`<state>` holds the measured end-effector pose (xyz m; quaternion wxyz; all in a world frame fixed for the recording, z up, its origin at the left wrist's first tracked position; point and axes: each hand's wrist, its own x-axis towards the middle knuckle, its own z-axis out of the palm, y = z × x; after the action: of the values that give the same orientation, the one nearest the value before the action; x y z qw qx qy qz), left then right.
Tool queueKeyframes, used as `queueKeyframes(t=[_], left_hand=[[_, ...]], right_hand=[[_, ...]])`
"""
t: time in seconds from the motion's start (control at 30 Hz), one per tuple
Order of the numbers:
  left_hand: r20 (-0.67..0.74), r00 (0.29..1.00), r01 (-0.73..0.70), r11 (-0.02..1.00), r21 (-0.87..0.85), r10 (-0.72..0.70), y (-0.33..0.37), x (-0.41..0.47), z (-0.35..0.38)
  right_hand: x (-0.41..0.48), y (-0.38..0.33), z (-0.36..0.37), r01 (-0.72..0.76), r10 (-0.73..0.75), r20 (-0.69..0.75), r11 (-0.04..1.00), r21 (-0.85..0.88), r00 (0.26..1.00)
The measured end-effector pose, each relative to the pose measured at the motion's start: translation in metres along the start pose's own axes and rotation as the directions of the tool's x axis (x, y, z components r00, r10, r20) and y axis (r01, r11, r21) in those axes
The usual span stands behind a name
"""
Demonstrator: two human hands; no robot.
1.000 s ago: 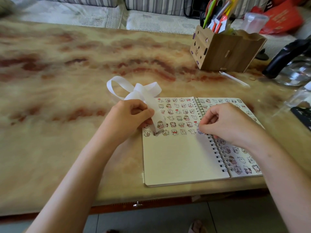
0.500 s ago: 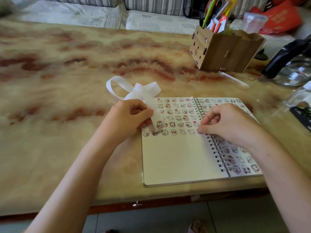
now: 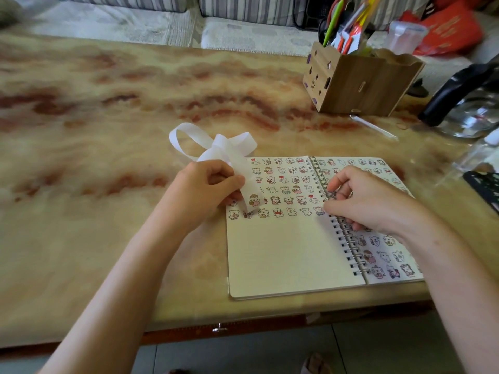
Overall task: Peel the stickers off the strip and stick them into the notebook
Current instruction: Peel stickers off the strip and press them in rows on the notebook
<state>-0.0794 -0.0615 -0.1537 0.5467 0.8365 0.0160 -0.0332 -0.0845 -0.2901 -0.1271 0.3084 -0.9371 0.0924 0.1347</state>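
First, near the middle of the tabletop point(image 3: 108, 109), just beyond the far left corner of the notebook point(image 3: 283, 255): a white strip point(image 3: 213, 145), curled in loose loops. Pinched between the thumb and the bent fingers of the left hand point(image 3: 205, 190), with the free end hanging over the left edge of the notebook and one sticker point(image 3: 254, 200) on that end. Next, the notebook, open and flat at the near edge of the tabletop, with rows of stickers point(image 3: 286, 182) across the far half of the left page and more on the right page. Then the right hand point(image 3: 370, 201), fingers curled, tips down on the page beside the wire rings, at the end of the nearest row; not possible to tell if anything held between them. Lastly, toward the far right corner, a wooden box point(image 3: 359, 85) with pens point(image 3: 348, 33).
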Motion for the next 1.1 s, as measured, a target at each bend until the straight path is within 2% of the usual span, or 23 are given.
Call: queueKeyframes(t=[0.2,0.53,0.73,0.83,0.9,0.97,1.03,1.1], left_hand=[[0.001,1.0,0.007,1.0,0.017,-0.007,0.002,-0.002,-0.001],[0.003,1.0,0.004,1.0,0.007,-0.004,0.002,-0.003,-0.001],[0.005,1.0,-0.004,1.0,0.009,0.004,0.001,-0.003,-0.001],[0.006,1.0,-0.011,1.0,-0.01,0.011,0.0,-0.002,0.0],[0.002,1.0,-0.017,1.0,-0.019,0.017,-0.001,-0.001,0.0],[-0.007,1.0,-0.026,0.999,-0.038,0.026,0.0,-0.001,-0.001],[-0.016,0.999,-0.046,0.997,-0.069,0.045,0.001,-0.001,-0.002],[-0.02,0.998,-0.069,0.991,-0.112,0.067,0.002,-0.001,-0.004]], right_hand=[[-0.002,0.0,0.0,-0.004,0.004,-0.002,0.999,0.044,1.0],[0.0,0.001,0.0,0.017,-0.017,0.0,1.0,-0.008,1.0],[-0.001,0.002,-0.006,0.003,-0.01,0.09,0.997,0.08,0.996],[-0.001,0.004,-0.007,0.023,-0.023,0.096,1.0,0.007,0.995],[-0.001,0.002,-0.006,0.053,-0.052,0.02,0.998,-0.033,0.998],[-0.002,-0.002,-0.004,0.123,-0.118,-0.122,0.992,0.035,0.985],[-0.003,-0.008,0.001,0.266,-0.233,-0.242,0.957,0.113,0.942],[-0.005,-0.016,0.01,0.403,-0.35,-0.281,0.902,0.157,0.893]])
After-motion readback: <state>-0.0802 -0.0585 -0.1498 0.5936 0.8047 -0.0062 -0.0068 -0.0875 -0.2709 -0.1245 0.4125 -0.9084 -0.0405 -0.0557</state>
